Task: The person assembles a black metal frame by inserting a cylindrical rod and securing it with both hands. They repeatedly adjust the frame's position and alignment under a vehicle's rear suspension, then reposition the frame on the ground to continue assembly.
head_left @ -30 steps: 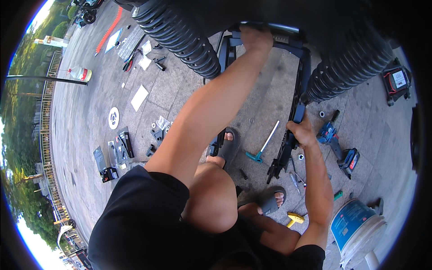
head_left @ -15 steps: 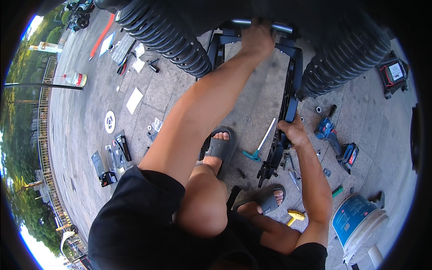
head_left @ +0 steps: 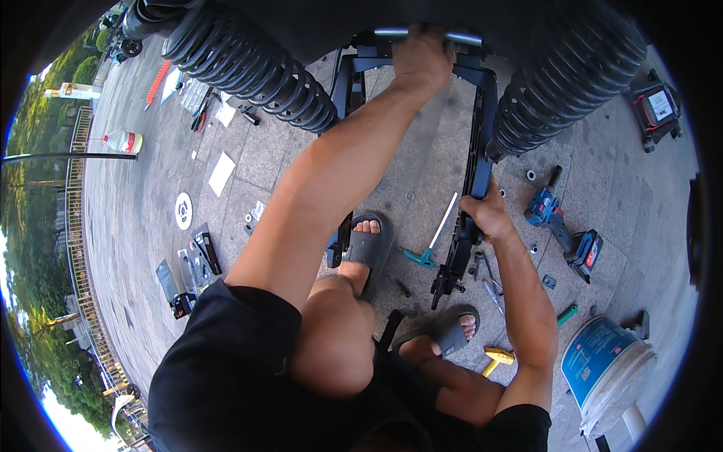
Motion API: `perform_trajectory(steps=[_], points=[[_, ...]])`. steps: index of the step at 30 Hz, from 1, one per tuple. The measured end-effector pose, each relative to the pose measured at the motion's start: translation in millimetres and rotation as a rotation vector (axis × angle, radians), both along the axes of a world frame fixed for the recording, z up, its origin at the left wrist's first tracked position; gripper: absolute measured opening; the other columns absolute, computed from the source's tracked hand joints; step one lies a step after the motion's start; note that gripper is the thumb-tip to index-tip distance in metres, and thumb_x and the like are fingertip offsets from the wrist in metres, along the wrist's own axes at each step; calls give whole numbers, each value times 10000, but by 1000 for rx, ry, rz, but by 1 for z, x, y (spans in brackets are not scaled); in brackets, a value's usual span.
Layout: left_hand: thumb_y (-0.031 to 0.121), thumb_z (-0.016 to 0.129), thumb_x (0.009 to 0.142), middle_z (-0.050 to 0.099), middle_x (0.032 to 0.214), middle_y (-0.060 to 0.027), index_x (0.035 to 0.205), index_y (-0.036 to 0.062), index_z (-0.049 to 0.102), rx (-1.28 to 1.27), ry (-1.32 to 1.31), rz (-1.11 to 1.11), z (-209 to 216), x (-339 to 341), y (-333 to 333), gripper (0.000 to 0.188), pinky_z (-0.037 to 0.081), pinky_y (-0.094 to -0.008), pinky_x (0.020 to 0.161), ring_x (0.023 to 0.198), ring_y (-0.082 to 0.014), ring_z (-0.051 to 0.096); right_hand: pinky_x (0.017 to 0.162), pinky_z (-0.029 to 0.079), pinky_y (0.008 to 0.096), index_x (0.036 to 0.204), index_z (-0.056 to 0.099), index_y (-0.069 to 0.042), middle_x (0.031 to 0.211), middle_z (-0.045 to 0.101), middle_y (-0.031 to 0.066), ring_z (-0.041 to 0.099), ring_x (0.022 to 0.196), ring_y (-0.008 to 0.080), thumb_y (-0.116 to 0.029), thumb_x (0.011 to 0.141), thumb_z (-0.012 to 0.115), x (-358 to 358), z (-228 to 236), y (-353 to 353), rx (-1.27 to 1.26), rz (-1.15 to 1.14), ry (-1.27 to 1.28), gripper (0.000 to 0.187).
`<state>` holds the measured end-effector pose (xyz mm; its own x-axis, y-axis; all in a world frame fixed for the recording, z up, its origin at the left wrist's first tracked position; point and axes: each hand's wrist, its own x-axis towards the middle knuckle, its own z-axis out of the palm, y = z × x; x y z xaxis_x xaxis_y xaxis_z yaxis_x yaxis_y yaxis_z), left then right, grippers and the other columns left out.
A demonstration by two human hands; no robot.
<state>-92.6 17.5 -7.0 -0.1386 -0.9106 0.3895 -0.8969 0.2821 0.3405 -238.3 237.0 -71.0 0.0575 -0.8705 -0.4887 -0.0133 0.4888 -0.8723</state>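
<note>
A black U-shaped metal frame (head_left: 486, 132), resembling a swingarm, lies between two large black coil springs (head_left: 252, 64) under a dark body. My left hand (head_left: 423, 60) reaches up to the frame's far crosspiece, closed over a silver tube (head_left: 465, 38); its fingertips are partly lost in shadow. Lower down, my right hand (head_left: 489, 213) grips the frame's right arm, thumb on the inner side. The left arm of the frame passes behind my left forearm, and its end shows by my left foot. Beside the right arm lies a T-handle wrench (head_left: 422, 256) with a teal grip.
Right of my forearm are a blue cordless power tool (head_left: 561, 230), a white-and-blue bucket (head_left: 606, 369) and a red-and-black floor jack (head_left: 657, 113). A yellow hammer (head_left: 497, 357) lies near my right foot. Opened packaging (head_left: 184, 271) and a white paper (head_left: 221, 174) are at left.
The frame and both hands appear slightly farther left, as the whole view has shifted a little. More of the frame's left arm end shows beside my left foot. Both grips stay the same.
</note>
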Motion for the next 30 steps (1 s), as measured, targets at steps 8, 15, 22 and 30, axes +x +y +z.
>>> perform_trajectory(steps=[8,15,22,30], points=[[296,553,899,584,1234,-127,1221,113,588,121,-151,109,-1,7,-18,373,473,-429,912,1102,-273,586,847,464,328,1417,305,40,1101,540,129,545,965,208,-91,700,662,0,-1,-1,-6,-26,46,812],[211,456,924,631,1168,-181,1182,24,604,32,-569,104,4,9,-25,351,439,-492,946,1105,-341,585,844,469,326,1422,304,39,1115,545,136,551,966,214,-91,701,655,-4,3,-5,-12,10,30,813],[248,455,918,593,1232,-208,1183,10,602,-380,-615,-13,-25,16,-57,385,407,-535,979,1140,-365,558,833,474,322,1425,294,41,1113,547,138,556,962,210,-89,712,649,-1,8,-6,23,22,50,807],[383,440,933,565,1297,-179,1221,56,598,-96,-312,-259,-9,3,-71,463,389,-492,1031,1219,-333,520,797,481,326,1402,318,40,1072,551,133,558,925,199,-79,712,654,-1,11,-5,-19,3,77,778]])
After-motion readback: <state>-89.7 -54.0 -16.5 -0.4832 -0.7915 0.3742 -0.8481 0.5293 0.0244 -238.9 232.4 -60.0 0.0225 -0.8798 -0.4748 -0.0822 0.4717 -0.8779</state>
